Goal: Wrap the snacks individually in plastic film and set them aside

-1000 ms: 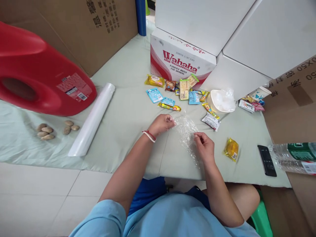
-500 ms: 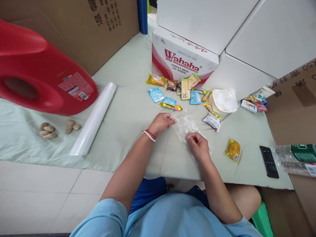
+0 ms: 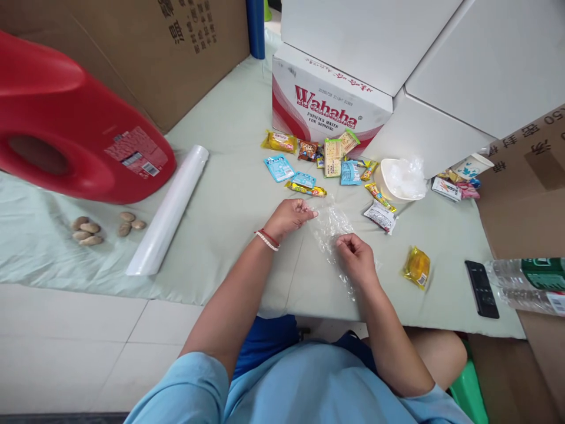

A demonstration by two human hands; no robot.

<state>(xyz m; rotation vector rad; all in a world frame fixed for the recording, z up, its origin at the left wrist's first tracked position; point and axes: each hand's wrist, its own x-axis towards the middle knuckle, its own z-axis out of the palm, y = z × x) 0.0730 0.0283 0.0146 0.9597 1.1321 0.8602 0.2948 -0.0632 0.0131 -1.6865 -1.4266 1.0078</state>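
Note:
A thin, crinkled clear plastic bag (image 3: 327, 229) hangs between my two hands over the table's cloth. My left hand (image 3: 291, 217) pinches its upper left edge between thumb and fingers. Lower and to the right, my right hand (image 3: 355, 257) is closed in a pinch on the bag's other side. Just beyond my left hand lies a yellow snack stick (image 3: 305, 189) beside a small blue packet (image 3: 303, 179). A grey-white packet (image 3: 380, 217) rests past my right hand, and a yellow wrapped cake (image 3: 416, 267) sits to its right.
Several snacks, including a cracker pack (image 3: 332, 158), lie before the Wahaha box (image 3: 326, 97). A white bowl (image 3: 383, 181) holds clear plastic. At left are a plastic film roll (image 3: 170, 212), several stones (image 3: 87, 229) and a red jug (image 3: 88, 135). A phone (image 3: 481, 288) and bottles (image 3: 541, 274) stand right.
My right hand has shifted very slightly right and up, and the bag's folds look different, its lower part hanging narrower. Both pinches stay closed.

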